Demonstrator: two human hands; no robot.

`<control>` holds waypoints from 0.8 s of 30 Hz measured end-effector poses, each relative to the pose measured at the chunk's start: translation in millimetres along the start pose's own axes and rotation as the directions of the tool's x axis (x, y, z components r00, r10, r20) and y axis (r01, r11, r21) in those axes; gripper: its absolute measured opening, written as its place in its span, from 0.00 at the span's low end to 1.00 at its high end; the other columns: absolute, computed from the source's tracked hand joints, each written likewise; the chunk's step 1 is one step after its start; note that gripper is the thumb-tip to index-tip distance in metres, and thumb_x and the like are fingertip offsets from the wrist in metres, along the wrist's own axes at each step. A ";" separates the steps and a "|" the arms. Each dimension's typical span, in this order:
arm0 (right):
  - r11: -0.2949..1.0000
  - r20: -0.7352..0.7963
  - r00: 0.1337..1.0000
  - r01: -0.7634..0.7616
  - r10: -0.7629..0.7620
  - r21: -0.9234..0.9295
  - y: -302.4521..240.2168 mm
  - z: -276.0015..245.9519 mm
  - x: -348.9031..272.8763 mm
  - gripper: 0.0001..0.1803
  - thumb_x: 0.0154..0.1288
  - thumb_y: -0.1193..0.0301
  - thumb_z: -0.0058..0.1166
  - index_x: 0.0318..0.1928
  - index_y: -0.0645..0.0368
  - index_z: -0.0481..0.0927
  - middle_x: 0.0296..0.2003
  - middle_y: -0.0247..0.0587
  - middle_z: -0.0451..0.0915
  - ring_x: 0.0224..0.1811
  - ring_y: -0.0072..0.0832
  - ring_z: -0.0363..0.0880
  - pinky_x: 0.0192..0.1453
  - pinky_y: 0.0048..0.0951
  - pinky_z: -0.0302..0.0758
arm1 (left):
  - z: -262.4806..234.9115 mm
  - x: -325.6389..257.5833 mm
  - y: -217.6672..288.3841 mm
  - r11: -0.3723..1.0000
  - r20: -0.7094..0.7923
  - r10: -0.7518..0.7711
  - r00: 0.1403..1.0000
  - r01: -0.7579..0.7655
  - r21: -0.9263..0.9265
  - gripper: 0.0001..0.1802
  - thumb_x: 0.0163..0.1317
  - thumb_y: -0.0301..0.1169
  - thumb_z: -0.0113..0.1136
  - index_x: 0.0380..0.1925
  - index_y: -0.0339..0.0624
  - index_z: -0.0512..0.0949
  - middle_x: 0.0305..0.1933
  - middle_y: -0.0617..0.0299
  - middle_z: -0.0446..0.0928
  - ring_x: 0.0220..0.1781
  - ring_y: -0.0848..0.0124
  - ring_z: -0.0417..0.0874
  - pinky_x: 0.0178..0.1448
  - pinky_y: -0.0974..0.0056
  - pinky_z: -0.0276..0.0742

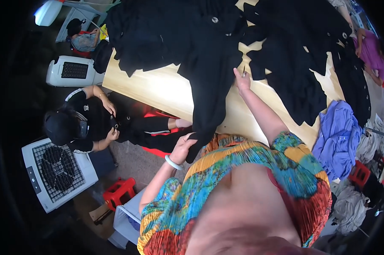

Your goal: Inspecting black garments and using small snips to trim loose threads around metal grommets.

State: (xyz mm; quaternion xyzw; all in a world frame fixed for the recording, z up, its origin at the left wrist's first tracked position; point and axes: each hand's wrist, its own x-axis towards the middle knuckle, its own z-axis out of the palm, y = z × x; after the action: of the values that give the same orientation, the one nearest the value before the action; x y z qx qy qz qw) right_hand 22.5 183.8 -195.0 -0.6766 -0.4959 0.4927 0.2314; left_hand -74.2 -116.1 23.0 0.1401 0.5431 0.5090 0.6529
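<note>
A black garment (209, 80) lies across the pale wooden table and hangs over its near edge towards me. My left hand (184, 146), with a pale bangle at the wrist, is closed on the hanging end of that garment. Further out over the table, my right hand (243, 81) is closed around a small pointed metal tool (244, 72). Its tip points away from me, beside the garment's right edge. Most of the tool is hidden in my fingers, so its exact kind does not show.
More black garments (285, 80) cover the pale tabletop (149, 87). A purple garment (338, 138) hangs at its right edge. At left, a person in black (81, 123) handles dark cloth near a fan cooler (58, 174) and a red stool (119, 192). Another person in purple (372, 53) is far right.
</note>
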 end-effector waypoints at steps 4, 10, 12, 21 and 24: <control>0.796 0.484 0.856 -0.417 0.181 0.439 -5.1 -1.7 -3.8 0.12 0.48 0.68 0.60 0.32 0.58 0.74 0.16 0.30 0.70 0.14 0.18 0.66 0.17 0.19 0.64 | -8.0 1.5 1.1 1.000 -0.015 -0.006 1.000 0.006 -0.022 0.16 0.55 0.26 0.45 0.43 0.31 0.71 0.39 0.64 0.75 0.40 0.78 0.73 0.46 0.75 0.67; 0.873 0.379 0.925 -0.204 0.024 0.443 -42.8 -47.4 -42.2 0.03 0.50 0.73 0.53 0.29 0.55 0.76 0.23 0.29 0.73 0.21 0.16 0.68 0.23 0.18 0.67 | -38.2 50.2 1.3 0.635 -0.028 0.018 0.999 0.010 0.772 0.12 0.53 0.31 0.50 0.35 0.34 0.73 0.31 0.63 0.74 0.36 0.76 0.72 0.42 0.72 0.67; 0.918 0.359 0.933 -0.171 0.034 0.358 -41.4 -67.1 -51.4 0.07 0.53 0.73 0.49 0.35 0.57 0.76 0.24 0.30 0.73 0.22 0.16 0.67 0.23 0.18 0.65 | -53.0 86.9 -12.7 0.759 0.013 0.000 1.000 -0.009 0.651 0.21 0.49 0.31 0.56 0.43 0.36 0.67 0.37 0.51 0.71 0.38 0.64 0.72 0.45 0.65 0.68; 0.983 0.465 0.872 -0.182 0.152 0.020 10.2 -113.4 -128.6 0.10 0.59 0.68 0.45 0.38 0.59 0.74 0.28 0.36 0.77 0.31 0.19 0.74 0.23 0.20 0.68 | 8.5 306.2 87.7 -0.552 0.497 0.581 0.644 -0.137 0.822 0.25 0.49 0.28 0.53 0.51 0.44 0.63 0.58 0.53 0.59 0.59 0.56 0.61 0.54 0.57 0.64; 0.971 0.470 0.852 -0.230 0.231 -0.061 27.1 -129.4 -149.4 0.12 0.60 0.63 0.46 0.39 0.57 0.73 0.28 0.34 0.77 0.31 0.19 0.73 0.25 0.19 0.68 | 16.4 353.5 94.6 -0.609 0.479 0.543 0.690 -0.070 0.790 0.22 0.55 0.26 0.42 0.53 0.46 0.61 0.56 0.56 0.61 0.59 0.59 0.60 0.55 0.57 0.62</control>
State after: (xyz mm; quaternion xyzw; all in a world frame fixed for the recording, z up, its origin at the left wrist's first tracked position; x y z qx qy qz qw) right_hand 147.1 61.3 -98.7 -0.5903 -0.4530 0.6667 0.0416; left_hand -146.8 220.6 -101.6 0.7185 0.6868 0.0275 -0.1067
